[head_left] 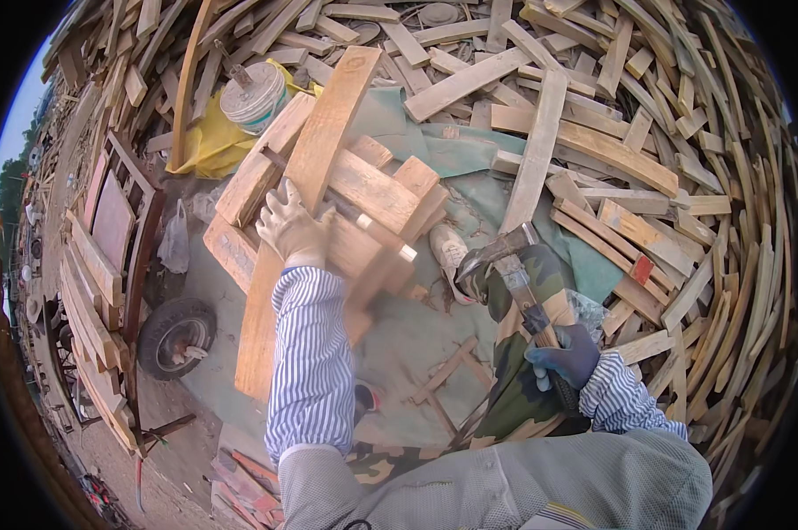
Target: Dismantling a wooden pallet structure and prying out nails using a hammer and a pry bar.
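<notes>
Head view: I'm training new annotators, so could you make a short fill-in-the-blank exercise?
The right hand grips the hammer by its ____.
The left hand touches a long plank made of ____.
The sheeting beside the bucket is bright ____.
In the picture, the wheel is to the ____ of that plank.
Missing words: handle; wood; yellow; left.

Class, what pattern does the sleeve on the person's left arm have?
The left sleeve has blue and white stripes, clearest in the head view.

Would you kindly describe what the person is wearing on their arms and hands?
The left hand wears a pale cream glove; the right hand wears a blue-grey one. Both sleeves are white with narrow blue stripes, with grey mesh-textured fabric higher up.
</notes>
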Demonstrator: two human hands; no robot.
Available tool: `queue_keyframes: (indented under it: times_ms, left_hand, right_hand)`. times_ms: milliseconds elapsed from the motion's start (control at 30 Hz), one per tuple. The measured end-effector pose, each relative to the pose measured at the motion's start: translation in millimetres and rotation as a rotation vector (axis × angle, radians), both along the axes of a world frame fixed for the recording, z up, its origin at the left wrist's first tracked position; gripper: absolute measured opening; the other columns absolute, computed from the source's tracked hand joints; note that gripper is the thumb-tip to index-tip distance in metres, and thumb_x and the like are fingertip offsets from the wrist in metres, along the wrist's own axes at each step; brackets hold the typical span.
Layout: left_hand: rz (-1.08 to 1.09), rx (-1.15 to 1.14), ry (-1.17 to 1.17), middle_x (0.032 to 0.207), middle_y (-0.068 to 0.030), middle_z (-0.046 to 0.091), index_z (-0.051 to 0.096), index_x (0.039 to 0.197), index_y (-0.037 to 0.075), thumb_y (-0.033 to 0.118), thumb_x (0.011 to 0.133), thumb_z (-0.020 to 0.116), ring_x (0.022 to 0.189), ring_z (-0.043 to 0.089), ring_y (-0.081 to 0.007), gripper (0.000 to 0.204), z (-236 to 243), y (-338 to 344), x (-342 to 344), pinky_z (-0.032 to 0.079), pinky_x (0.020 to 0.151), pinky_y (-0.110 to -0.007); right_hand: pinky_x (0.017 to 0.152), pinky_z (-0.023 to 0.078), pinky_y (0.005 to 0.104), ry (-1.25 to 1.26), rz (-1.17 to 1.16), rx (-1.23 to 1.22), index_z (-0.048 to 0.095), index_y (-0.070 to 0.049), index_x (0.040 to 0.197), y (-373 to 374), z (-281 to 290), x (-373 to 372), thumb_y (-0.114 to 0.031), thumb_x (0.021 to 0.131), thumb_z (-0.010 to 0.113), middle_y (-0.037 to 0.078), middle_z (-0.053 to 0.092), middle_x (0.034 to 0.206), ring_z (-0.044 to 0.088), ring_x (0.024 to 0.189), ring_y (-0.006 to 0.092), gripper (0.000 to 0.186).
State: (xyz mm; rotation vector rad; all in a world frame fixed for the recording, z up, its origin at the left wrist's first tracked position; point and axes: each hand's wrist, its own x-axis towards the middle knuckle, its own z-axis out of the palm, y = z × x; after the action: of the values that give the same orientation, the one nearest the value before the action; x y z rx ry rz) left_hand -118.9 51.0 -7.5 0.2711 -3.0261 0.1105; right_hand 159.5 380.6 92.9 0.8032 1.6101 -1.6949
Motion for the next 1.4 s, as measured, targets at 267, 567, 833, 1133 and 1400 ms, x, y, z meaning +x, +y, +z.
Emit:
queue_keyframes:
  times_ms: [267,567,833,1133,1400]
  left_hand:
    - [-0.139,0.085,-0.033,0.132,-0.0168,0.052,0.039,0.151,0.015,0.040,0.063,0.089,0.125,0.050,-0.0356,0.105,13.7,-65.9,1.8,0.042,0.103,-0.047]
    - [-0.051,0.669,-0.236,0.135,-0.0211,0.053,0.035,0.152,0.003,0.031,0.071,0.086,0.126,0.052,-0.0348,0.099,8.5,-195.7,47.1,0.045,0.104,-0.039]
    - [-0.010,0.895,-0.421,0.109,-0.0185,0.071,0.050,0.138,-0.004,0.026,0.077,0.081,0.095,0.070,-0.0239,0.075,9.9,-191.5,-29.2,0.054,0.080,-0.033]
    - [-0.145,0.164,-0.310,0.114,-0.0245,0.068,0.059,0.126,0.002,0.031,0.069,0.083,0.109,0.065,-0.0378,0.068,41.1,-45.0,31.2,0.049,0.097,-0.042]
    - [-0.194,0.094,-0.315,0.116,-0.0161,0.067,0.060,0.122,0.006,0.031,0.069,0.080,0.109,0.065,-0.0330,0.062,42.0,-37.4,41.1,0.050,0.095,-0.042]
  right_hand:
    - [0.051,0.052,0.0304,-0.041,-0.026,-0.096,0.061,0.006,0.097,16.3,-3.6,-9.1,-0.011,0.087,0.068,0.012,0.064,0.069,0.064,0.054,0.0195,0.020]
    - [0.050,0.053,0.0328,-0.010,-0.094,-0.124,0.061,0.007,0.091,22.9,-7.1,0.9,-0.010,0.085,0.069,0.014,0.064,0.067,0.062,0.051,0.0222,0.019]
    - [0.049,0.054,0.0323,0.000,-0.066,-0.163,0.059,0.005,0.099,16.0,-12.1,0.7,-0.009,0.087,0.068,0.014,0.064,0.071,0.063,0.052,0.0212,0.020]
    - [0.048,0.051,0.0298,-0.014,-0.065,-0.144,0.060,0.005,0.099,25.0,-5.7,0.6,-0.012,0.088,0.067,0.014,0.066,0.073,0.063,0.053,0.0198,0.021]
    - [0.052,0.050,0.0260,1.011,-0.342,0.280,0.053,0.007,0.129,64.2,19.0,-69.1,-0.011,0.087,0.066,0.011,0.065,0.078,0.060,0.056,0.0141,0.048]
